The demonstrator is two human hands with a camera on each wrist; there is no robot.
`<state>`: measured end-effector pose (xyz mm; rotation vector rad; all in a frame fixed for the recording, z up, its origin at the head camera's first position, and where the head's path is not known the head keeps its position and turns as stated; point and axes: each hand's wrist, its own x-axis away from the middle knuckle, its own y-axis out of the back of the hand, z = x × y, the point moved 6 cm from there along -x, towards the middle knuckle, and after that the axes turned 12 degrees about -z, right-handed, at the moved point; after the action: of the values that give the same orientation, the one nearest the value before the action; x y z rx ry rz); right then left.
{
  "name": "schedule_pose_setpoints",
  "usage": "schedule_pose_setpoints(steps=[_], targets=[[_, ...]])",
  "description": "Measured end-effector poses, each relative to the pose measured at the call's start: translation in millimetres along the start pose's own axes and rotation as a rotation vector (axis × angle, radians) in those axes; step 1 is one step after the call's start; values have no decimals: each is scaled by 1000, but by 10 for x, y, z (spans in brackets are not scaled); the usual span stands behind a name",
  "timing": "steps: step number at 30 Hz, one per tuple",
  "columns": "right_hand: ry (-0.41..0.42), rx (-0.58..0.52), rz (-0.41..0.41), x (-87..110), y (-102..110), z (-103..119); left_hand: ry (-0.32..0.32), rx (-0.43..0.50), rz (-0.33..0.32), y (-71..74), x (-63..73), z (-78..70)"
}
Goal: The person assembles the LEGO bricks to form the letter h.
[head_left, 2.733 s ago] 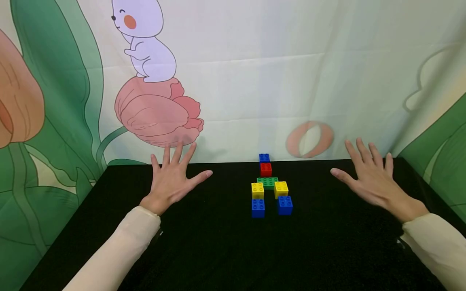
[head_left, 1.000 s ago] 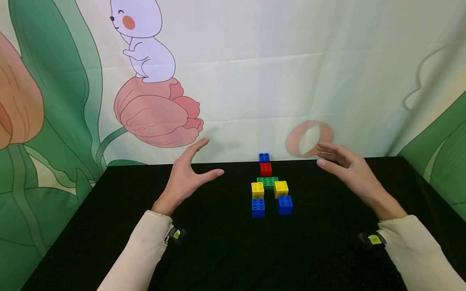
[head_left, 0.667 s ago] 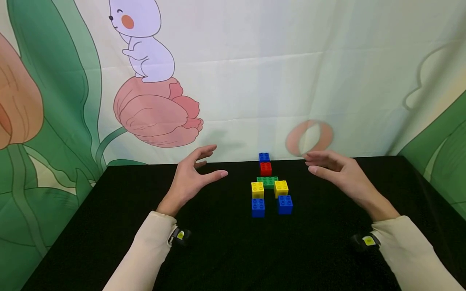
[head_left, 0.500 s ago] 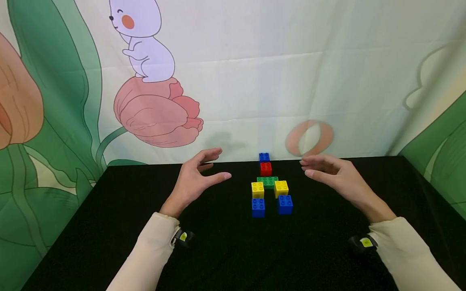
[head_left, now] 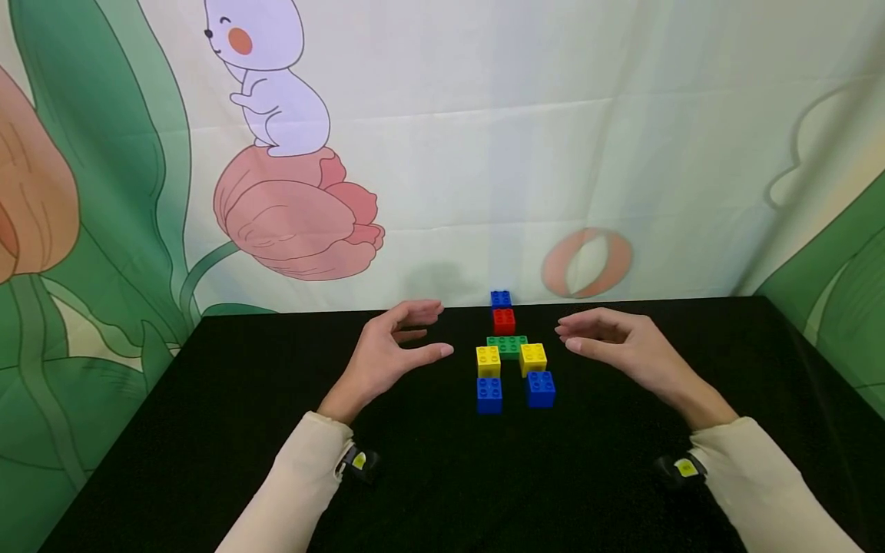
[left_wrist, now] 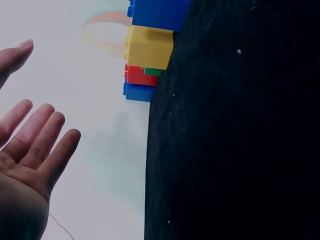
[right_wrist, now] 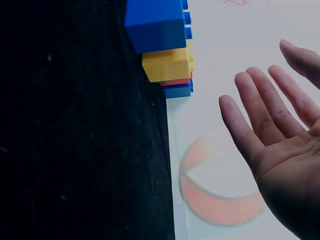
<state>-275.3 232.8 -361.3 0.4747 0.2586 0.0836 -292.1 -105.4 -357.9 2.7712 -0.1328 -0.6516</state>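
Toy building bricks stand in a small group on the black table in the head view. A blue brick (head_left: 501, 299) is at the back, with a red brick (head_left: 504, 321) in front of it. Closer in comes a long green brick (head_left: 508, 346), then a left yellow brick (head_left: 488, 361) and a right yellow brick (head_left: 533, 359). Nearest are a left blue brick (head_left: 489, 395) and a right blue brick (head_left: 541, 389). My left hand (head_left: 392, 352) hovers left of the bricks, thumb apart from loosely bent fingers, holding nothing. My right hand (head_left: 625, 344) hovers to their right, likewise holding nothing.
A black cloth-covered table (head_left: 429, 491) carries the bricks. Right behind its far edge hangs a pale curtain (head_left: 442, 177) printed with a white animal, flowers and green leaves. Each wrist wears a strapped camera, the left camera (head_left: 362, 462) and the right camera (head_left: 677, 470).
Both hands have come inward from wide apart toward the bricks and sunk lower. Their fingers, spread flat at first, now bend loosely. The bricks have stayed in place.
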Motion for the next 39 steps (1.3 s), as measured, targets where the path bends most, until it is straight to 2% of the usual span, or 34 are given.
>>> schedule_pose_setpoints(steps=[14,20,28,39], targets=[[-31,-35,68,12,-149,-93,22,5,99,-200,92,78],[-18,-24,104,23,-201,-109,52,59,133,-240,127,106],[-18,-22,129,30,-255,-135,107,177,172,-310,158,136],[-55,-14,191,27,-326,-210,141,166,251,-436,217,168]])
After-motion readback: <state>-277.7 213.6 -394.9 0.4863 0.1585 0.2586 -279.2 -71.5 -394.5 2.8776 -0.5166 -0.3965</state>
